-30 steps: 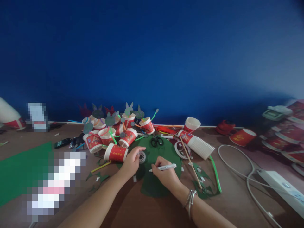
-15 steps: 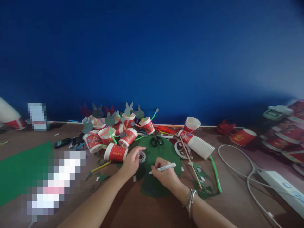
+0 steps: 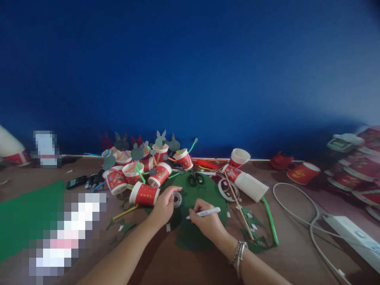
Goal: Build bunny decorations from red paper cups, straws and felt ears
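My right hand (image 3: pixel 206 221) is closed round a white marker pen (image 3: pixel 209 212), its tip low over the green paper (image 3: pixel 196 239). The paper lies on the brown table, with a wide rounded part at the back and a narrower part in front. Left of the pen, my left hand (image 3: pixel 163 206) curls its thumb and index finger about a small pale tape roll (image 3: pixel 177 200) resting on the paper; its palm side is hidden. Black-handled scissors (image 3: pixel 196 179) lie at the paper's far end. A red paper cup (image 3: pixel 144 194) on its side is close to my left wrist.
Several red cups with straws and paper animal heads (image 3: pixel 138 151) crowd the back left. To the right lie a cup stack (image 3: pixel 249 184), a wooden stick (image 3: pixel 239 208), a larger tape roll (image 3: pixel 228 190), green scraps, a cable (image 3: pixel 311 227) and a power strip (image 3: pixel 353 237).
The view has shifted slightly, so things sit a little lower. Both hands keep nearly the same places on the paper, the right still holding the marker pen.
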A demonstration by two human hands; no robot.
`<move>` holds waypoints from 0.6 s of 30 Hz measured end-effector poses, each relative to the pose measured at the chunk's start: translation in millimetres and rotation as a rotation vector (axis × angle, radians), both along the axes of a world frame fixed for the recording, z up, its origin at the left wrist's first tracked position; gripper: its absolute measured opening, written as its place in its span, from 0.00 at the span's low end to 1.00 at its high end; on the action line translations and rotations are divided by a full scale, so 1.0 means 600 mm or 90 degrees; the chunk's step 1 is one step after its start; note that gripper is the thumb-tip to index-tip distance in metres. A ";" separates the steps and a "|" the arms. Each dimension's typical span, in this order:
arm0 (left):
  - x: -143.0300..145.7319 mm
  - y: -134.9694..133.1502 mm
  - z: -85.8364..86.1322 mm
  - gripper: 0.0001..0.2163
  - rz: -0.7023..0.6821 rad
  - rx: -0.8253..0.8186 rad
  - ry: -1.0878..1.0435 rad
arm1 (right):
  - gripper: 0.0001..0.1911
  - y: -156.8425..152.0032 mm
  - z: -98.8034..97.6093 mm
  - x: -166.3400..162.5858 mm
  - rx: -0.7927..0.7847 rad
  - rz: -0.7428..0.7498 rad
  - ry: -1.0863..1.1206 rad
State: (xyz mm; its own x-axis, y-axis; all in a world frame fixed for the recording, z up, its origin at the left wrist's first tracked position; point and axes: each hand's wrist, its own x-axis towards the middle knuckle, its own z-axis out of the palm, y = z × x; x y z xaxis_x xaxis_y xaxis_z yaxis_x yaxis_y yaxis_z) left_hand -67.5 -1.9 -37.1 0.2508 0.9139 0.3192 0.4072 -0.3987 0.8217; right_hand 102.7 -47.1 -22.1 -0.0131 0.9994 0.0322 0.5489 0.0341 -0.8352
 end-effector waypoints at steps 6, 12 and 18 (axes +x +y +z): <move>0.000 0.000 -0.001 0.17 0.000 -0.004 0.003 | 0.12 0.003 0.000 0.001 -0.018 0.013 0.022; 0.000 0.000 0.002 0.17 -0.001 -0.004 0.007 | 0.12 0.000 0.000 0.001 -0.003 0.000 0.009; 0.000 0.000 0.000 0.17 0.001 0.001 0.002 | 0.12 0.001 -0.002 0.001 -0.025 0.015 0.022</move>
